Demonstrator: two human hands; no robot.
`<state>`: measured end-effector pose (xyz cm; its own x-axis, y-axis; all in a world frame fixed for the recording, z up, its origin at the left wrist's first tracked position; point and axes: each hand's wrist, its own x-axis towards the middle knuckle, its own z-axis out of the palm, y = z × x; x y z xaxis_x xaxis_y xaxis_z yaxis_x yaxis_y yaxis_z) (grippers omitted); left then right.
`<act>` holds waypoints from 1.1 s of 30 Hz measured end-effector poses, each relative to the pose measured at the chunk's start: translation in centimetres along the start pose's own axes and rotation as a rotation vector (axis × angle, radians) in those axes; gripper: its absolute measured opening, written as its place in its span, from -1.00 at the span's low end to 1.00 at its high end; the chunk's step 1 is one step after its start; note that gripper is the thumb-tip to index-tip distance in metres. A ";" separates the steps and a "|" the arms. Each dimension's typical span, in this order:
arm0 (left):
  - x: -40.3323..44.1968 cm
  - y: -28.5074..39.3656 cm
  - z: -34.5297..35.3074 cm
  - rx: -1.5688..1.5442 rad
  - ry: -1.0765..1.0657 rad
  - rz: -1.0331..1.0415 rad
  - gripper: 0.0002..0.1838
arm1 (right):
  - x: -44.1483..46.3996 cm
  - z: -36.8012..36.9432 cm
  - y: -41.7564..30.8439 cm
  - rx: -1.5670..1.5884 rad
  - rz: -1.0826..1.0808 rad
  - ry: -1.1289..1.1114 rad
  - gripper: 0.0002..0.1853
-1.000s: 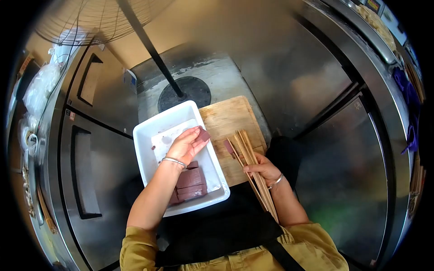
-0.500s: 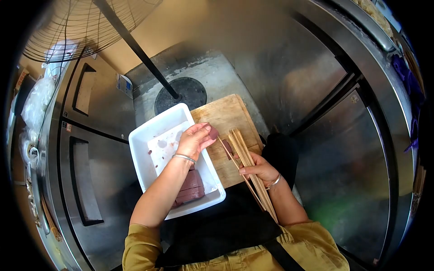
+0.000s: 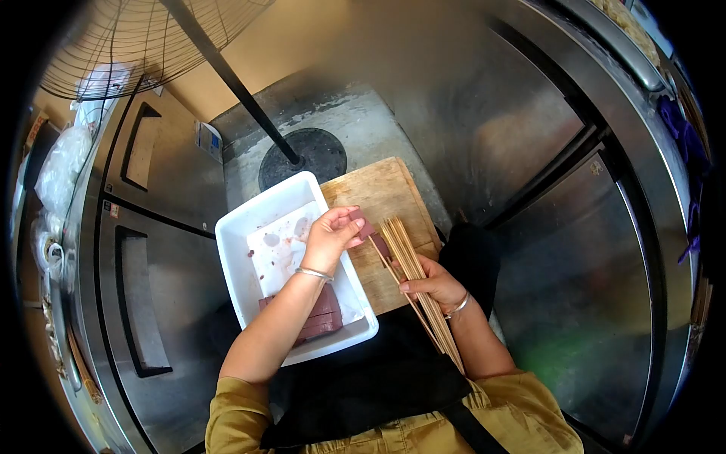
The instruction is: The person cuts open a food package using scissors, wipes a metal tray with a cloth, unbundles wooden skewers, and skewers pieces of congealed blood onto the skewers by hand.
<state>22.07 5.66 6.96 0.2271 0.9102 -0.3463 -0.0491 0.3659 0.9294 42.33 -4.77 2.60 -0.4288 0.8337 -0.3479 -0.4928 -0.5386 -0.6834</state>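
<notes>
My left hand [image 3: 331, 238] pinches a maroon slice of blood tofu [image 3: 361, 223] between thumb and fingers, above the wooden board. In my right hand [image 3: 435, 287] is a bundle of bamboo skewers [image 3: 412, 265], with one skewer [image 3: 408, 299] set apart on its left side. Another maroon piece [image 3: 380, 245] sits at the upper end of that skewer, close against the slice in my left hand; whether the tip has entered the held slice is too small to tell. More cut blood tofu [image 3: 324, 314] lies in the white tub [image 3: 227, 261], partly hidden by my left forearm.
A wooden cutting board [image 3: 370, 189] lies beside the tub. Behind them stands a fan pole on a round black base [image 3: 321, 147]. Steel cabinet doors flank both sides, with handles [image 3: 140, 303] on the left. Plastic bags [image 3: 64, 174] hang at far left.
My left hand has shifted slightly right and down with its slice, toward the skewer. The piece on the skewer now meets or nearly meets that slice. My right hand stays about in place.
</notes>
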 end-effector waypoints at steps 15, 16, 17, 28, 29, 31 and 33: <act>-1.8 -2.2 1.7 0.078 -0.038 -0.002 -0.69 | 0.1 -0.1 0.2 -0.012 -0.029 0.040 -0.52; -1.8 -2.2 1.6 0.084 -0.041 0.001 -0.66 | 0.1 0.0 0.2 -0.024 -0.039 0.041 -0.53; -1.9 -2.2 1.4 0.089 -0.040 0.002 -0.64 | 0.1 0.0 0.1 -0.036 -0.046 0.039 -0.54; -3.5 -1.6 -12.6 0.761 0.030 0.080 -0.67 | 0.4 0.2 0.6 0.008 -0.043 0.111 -0.64; -4.2 -2.2 -13.0 0.858 -0.039 -0.016 -0.67 | 0.4 0.0 0.6 0.008 -0.039 0.103 -0.63; -4.8 -2.9 -13.5 0.838 -0.120 -0.028 -0.65 | 0.5 0.0 0.6 0.002 -0.035 0.096 -0.62; -5.0 -3.2 -13.9 0.866 -0.246 0.007 -0.65 | 0.4 0.1 0.5 0.021 -0.031 0.093 -0.59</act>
<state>7.54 2.69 3.93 0.4361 0.8085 -0.3953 0.6763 -0.0047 0.7366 41.79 -4.68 2.19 -0.3413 0.8573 -0.3854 -0.5212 -0.5139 -0.6814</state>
